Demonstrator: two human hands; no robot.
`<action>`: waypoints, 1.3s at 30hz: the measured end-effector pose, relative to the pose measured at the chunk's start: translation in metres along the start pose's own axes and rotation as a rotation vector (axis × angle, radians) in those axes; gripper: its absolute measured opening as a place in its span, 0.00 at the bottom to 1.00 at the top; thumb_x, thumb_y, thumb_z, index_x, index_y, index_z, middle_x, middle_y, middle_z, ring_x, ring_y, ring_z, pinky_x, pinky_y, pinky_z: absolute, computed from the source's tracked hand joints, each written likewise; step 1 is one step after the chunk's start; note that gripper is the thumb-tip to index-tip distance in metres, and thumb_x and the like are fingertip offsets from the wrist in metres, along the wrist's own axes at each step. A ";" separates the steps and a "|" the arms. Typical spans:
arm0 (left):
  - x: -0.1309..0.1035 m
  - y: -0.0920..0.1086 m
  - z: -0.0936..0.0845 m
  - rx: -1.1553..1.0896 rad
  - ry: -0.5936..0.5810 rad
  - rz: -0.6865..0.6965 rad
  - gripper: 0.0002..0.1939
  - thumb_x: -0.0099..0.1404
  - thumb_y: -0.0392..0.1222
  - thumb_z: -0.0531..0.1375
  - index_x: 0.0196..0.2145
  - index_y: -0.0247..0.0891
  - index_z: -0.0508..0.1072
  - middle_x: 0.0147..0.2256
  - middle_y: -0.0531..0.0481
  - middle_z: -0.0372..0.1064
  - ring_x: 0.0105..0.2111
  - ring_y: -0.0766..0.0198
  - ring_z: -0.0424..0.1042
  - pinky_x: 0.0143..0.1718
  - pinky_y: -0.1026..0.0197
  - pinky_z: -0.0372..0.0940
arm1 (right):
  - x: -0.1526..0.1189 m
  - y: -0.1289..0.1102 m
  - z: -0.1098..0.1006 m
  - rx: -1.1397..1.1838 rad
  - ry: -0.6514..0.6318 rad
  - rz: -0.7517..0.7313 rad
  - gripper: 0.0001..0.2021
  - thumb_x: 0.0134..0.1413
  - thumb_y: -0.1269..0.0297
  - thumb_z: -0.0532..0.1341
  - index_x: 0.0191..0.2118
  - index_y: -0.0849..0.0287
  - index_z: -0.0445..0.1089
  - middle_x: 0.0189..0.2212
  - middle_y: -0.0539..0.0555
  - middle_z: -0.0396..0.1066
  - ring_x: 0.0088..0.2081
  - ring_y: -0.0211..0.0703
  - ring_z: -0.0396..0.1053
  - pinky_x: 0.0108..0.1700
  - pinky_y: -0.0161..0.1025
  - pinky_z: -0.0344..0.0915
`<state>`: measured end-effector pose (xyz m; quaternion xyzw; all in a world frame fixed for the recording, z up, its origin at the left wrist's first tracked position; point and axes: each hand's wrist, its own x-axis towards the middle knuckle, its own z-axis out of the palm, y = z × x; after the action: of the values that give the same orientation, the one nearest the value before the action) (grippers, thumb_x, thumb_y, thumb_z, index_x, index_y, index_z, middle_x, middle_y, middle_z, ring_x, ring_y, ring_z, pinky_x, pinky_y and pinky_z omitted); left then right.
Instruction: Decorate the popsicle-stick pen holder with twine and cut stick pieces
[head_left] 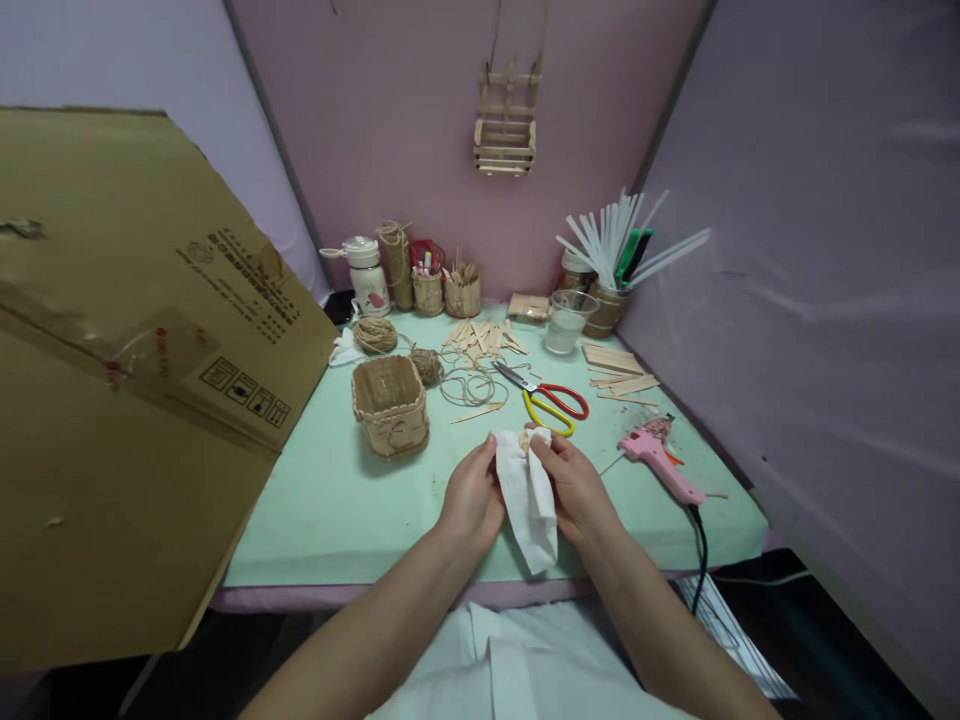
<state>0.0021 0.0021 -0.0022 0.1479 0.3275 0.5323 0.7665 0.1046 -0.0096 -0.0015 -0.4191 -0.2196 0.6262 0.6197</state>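
A white tissue (529,505) hangs between my two hands above the front of the table. My left hand (474,495) is closed on its left edge. My right hand (576,485) grips its right side, thumb on top. A small tan piece (523,440), too small to name, shows at the tissue's upper end between the fingers. Just beyond lie scissors (544,395) with one red and one yellow handle loop. To the left stands a small woven basket (391,410), upright with its mouth facing up. On the right lies a pink glue gun (661,465).
Twine balls (375,335), loose wooden sticks (484,340) and a clear plastic cup (568,325) sit farther back. White glue sticks (611,240) stand in a pot at back right. A large cardboard box (135,380) blocks the left side. The glue gun's cord (703,560) drops over the front edge.
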 end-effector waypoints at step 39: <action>-0.028 -0.008 -0.005 0.294 -0.011 0.288 0.20 0.58 0.45 0.61 0.49 0.43 0.71 0.52 0.45 0.68 0.49 0.60 0.68 0.50 0.60 0.61 | -0.018 -0.001 -0.004 -0.933 0.061 -0.879 0.05 0.55 0.65 0.58 0.35 0.53 0.72 0.33 0.54 0.69 0.37 0.45 0.66 0.40 0.43 0.64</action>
<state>-0.0010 -0.0273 -0.0010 0.3064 0.3730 0.5822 0.6543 0.1068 -0.0275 0.0014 -0.5332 -0.6025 0.1402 0.5770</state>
